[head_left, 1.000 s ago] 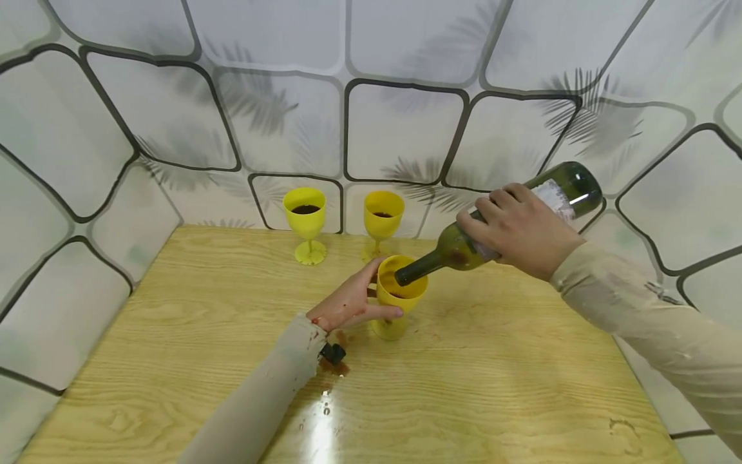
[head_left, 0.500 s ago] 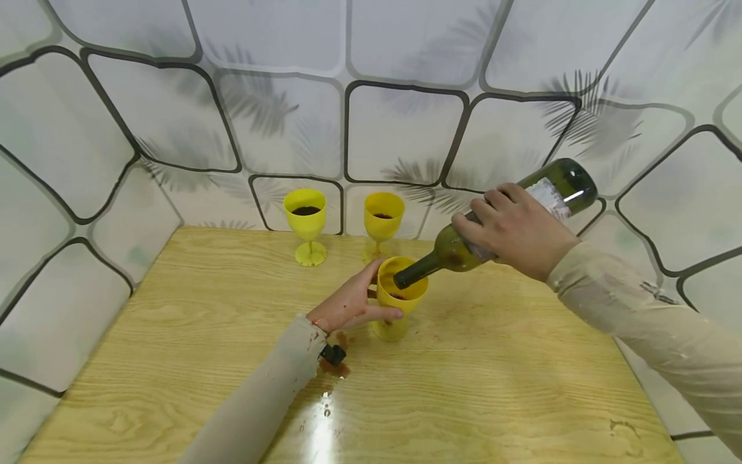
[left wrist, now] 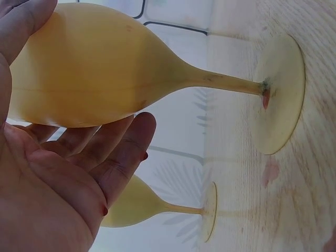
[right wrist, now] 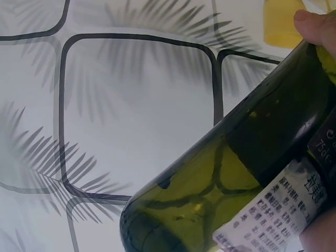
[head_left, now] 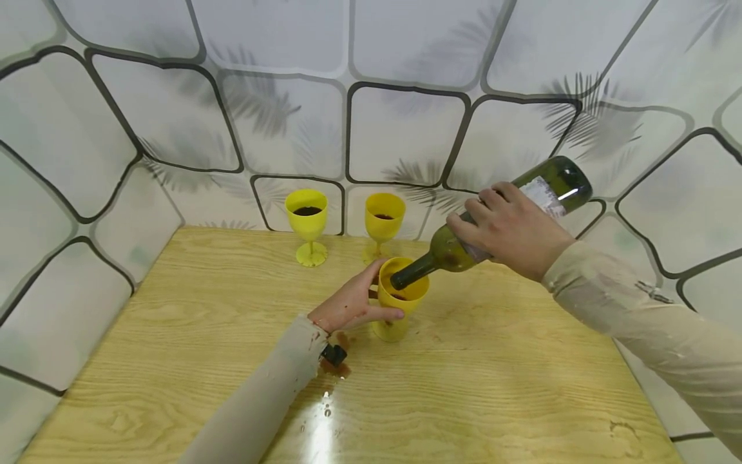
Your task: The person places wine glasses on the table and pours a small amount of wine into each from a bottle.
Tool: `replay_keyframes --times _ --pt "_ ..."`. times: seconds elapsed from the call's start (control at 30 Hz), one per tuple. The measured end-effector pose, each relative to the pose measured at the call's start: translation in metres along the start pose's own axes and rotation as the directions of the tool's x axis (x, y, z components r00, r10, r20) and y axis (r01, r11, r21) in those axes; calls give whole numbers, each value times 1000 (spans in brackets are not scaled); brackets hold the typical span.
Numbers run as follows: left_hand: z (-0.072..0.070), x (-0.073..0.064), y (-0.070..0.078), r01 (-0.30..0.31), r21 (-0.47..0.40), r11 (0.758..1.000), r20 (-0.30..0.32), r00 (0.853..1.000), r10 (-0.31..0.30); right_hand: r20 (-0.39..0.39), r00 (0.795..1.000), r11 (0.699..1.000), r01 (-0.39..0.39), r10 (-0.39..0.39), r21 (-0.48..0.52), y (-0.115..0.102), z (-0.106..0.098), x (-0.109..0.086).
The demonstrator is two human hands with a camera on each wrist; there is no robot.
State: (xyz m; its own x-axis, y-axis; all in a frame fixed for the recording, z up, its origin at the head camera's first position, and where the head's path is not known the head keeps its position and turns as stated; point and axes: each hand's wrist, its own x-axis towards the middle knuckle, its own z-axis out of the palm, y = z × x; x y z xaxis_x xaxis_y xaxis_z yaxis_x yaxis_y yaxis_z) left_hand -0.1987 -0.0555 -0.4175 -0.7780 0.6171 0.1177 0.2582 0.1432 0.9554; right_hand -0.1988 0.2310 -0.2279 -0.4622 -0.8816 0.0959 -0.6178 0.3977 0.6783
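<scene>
My left hand (head_left: 350, 303) holds a yellow goblet (head_left: 409, 307) by its bowl, thumb on the near side and fingers behind. The goblet's round foot (left wrist: 281, 94) is at the wooden tabletop. A green glass wine bottle (head_left: 449, 250) is tilted neck-down, gripped round its body by my right hand (head_left: 513, 229). Its mouth reaches inside the goblet's rim, above a little dark red liquid (head_left: 399, 297). In the right wrist view dark liquid fills the bottle's neck side, above a printed white label (right wrist: 275, 210). Red drops dot my left palm and fingers.
Two more yellow goblets, a left one (head_left: 307, 225) and a right one (head_left: 384, 227), stand near the patterned wall (head_left: 406, 132), both with dark liquid inside. A reddish spill (head_left: 342, 371) and drops wet the wooden table (head_left: 493, 399) beside my left wrist.
The bottle and my right hand have shifted slightly left, with the mouth a bit deeper in the goblet. The dark liquid in it shows a little more. My left hand stays put.
</scene>
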Motion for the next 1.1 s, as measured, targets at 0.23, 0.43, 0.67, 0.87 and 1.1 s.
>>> replay_keyframes --times 0.23,0.43,0.67,0.87,1.1 --pt "0 0 1 1 14 1000 0 1000 -1 2 1000 1000 2 -2 -7 -1 0 1" --pt "-1 0 1 0 22 1000 1 1000 0 -1 1000 1000 -1 1 -7 -1 1 0" --pt "-1 -1 1 12 16 1000 -1 1000 -12 9 1000 1000 -3 3 21 -2 2 -2" --pt "-1 -1 1 12 9 1000 -1 1000 -12 15 1000 1000 -14 14 26 -2 4 -4" --pt "0 -1 -1 6 10 1000 -2 1000 -6 16 999 999 -30 29 44 -2 5 -8"
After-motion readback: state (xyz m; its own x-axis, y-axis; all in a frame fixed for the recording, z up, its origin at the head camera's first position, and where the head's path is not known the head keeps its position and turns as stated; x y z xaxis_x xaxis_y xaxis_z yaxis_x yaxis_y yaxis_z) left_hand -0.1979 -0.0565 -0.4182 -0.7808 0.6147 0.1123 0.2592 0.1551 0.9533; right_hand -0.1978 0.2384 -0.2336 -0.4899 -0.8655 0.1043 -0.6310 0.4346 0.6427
